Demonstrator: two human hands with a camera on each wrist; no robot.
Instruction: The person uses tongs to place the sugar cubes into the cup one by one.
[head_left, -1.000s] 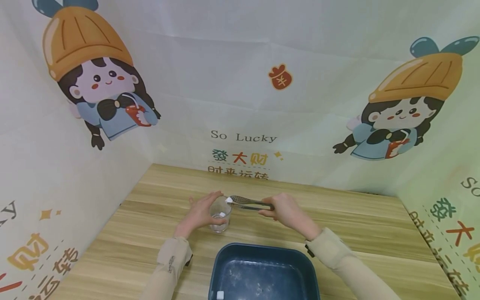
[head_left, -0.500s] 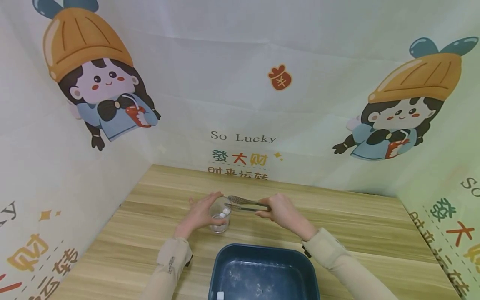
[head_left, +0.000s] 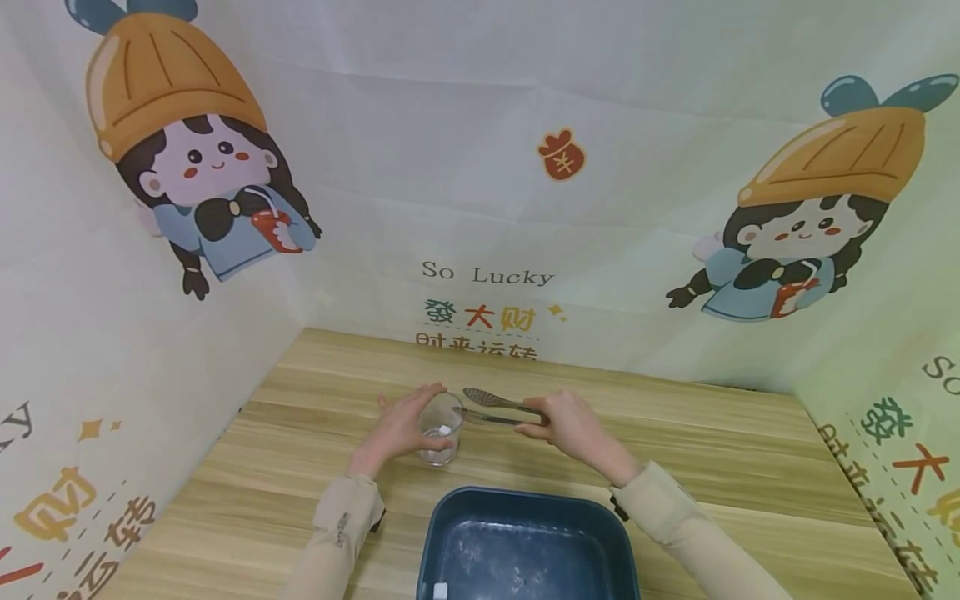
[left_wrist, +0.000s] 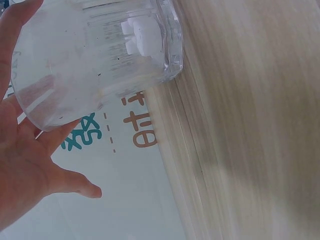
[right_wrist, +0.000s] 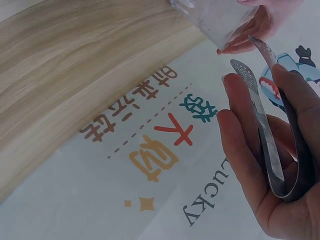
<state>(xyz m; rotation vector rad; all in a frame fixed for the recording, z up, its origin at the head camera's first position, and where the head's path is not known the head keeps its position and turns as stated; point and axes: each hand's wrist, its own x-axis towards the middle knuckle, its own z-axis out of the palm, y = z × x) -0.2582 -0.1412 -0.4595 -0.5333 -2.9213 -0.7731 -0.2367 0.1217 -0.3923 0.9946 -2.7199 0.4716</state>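
Note:
My left hand holds a clear glass upright on the table, thumb on its near side and fingers behind it. Inside the glass, several small white cubes lie at the bottom in the left wrist view; the exact number cannot be told. Metal tongs with perforated tips are held in my right hand. Their two arms stand apart with nothing between them. In the head view the tips are just right of the glass's rim, the lower one close to it.
A dark blue tray stands on the wood-grain table, nearer than the hands. One white cube lies at its left side. Printed cloth walls close off the back and both sides.
The white cube that was between the tongs' tips at the rim has dropped into the glass. The tongs have spread and shifted slightly right. My left hand and the glass stay put.

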